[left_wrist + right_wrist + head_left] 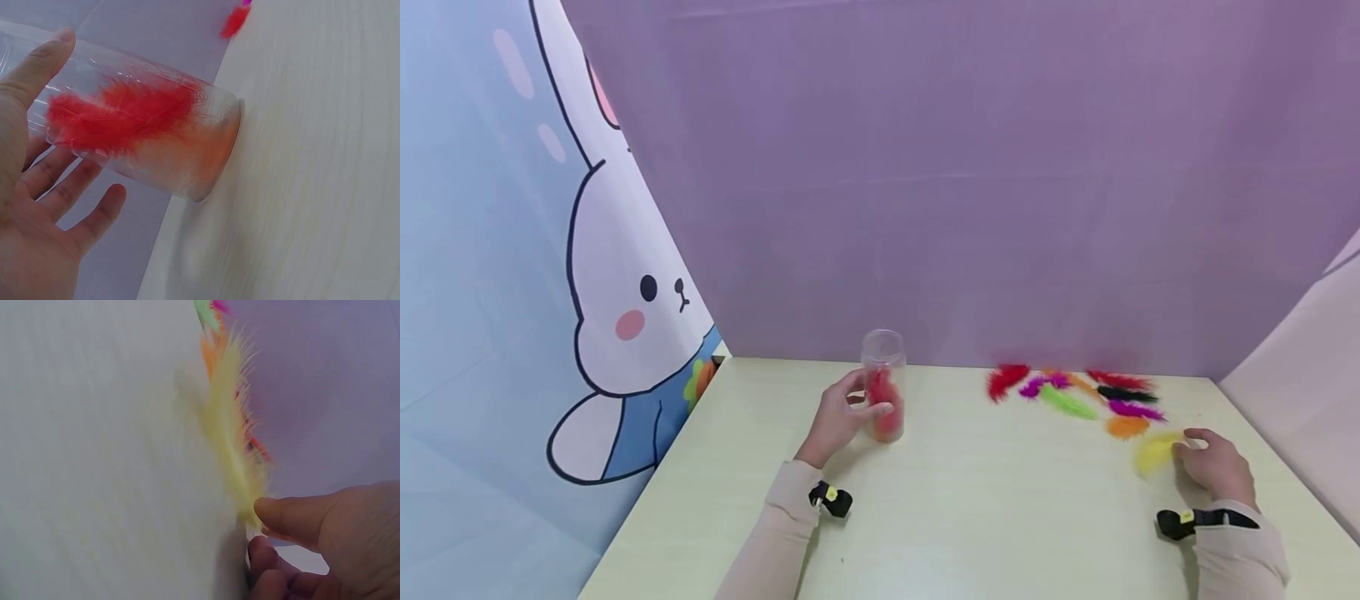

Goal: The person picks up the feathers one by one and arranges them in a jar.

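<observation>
A clear, open-topped plastic jar (883, 343) stands upright on the table, held by my left hand (837, 423) with thumb on one side and fingers on the other. Through its wall show a red feather (125, 117) and, lower down, something orange and fluffy (197, 153). On the right, my right hand (1219, 468) pinches a yellow feather (1156, 452) at one end between thumb and fingers. In the right wrist view the fluffy length of the yellow feather (226, 425) points away from the thumb, close over the table.
Loose feathers lie toward the back right: a red feather (1006, 382), a green feather (1067, 402), a black feather (1127, 394), an orange feather (1127, 427) and several others. A purple cloth (970, 208) hangs behind the pale table (985, 517). A rabbit-print cloth (617, 250) hangs at left.
</observation>
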A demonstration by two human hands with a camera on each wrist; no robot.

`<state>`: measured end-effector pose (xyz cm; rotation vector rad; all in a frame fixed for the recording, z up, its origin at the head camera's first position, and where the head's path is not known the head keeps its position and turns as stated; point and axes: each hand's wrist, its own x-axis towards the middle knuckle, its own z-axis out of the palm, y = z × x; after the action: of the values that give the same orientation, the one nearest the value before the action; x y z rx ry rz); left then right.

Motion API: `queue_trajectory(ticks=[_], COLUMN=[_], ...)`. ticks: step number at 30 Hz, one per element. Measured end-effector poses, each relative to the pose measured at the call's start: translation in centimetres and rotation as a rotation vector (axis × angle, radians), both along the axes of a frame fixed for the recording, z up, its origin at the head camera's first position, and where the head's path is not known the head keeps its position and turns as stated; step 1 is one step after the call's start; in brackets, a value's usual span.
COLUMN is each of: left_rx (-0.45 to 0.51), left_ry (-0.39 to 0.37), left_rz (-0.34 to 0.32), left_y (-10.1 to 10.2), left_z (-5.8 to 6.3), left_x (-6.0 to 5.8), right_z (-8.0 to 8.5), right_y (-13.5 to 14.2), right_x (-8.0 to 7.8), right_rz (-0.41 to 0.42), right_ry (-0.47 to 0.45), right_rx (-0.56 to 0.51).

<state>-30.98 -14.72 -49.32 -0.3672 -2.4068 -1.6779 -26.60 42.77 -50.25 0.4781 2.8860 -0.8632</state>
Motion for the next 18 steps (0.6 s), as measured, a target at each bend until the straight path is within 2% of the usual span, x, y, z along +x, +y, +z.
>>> queue_trajectory(ticks=[6, 14, 18], left_rx=[-0.008, 0.007, 0.016], left_ry=[-0.006, -0.007, -0.002], left_rz=[0.001, -0.002, -0.003], left_y=[0.04, 0.04, -0.01], left_z=[0.11, 0.42, 0.46], left_x=[0.02, 0.19, 0.18], right_z=[0.0, 0.07, 0.25], right_y=[0.09, -0.09, 0.02], right_x=[0.05, 0.45, 0.74], right_rz=[-0.006, -0.055, -0.045], right_ry=[-0.013, 0.036, 0.069], right_rx=[0.016, -0.011, -0.009])
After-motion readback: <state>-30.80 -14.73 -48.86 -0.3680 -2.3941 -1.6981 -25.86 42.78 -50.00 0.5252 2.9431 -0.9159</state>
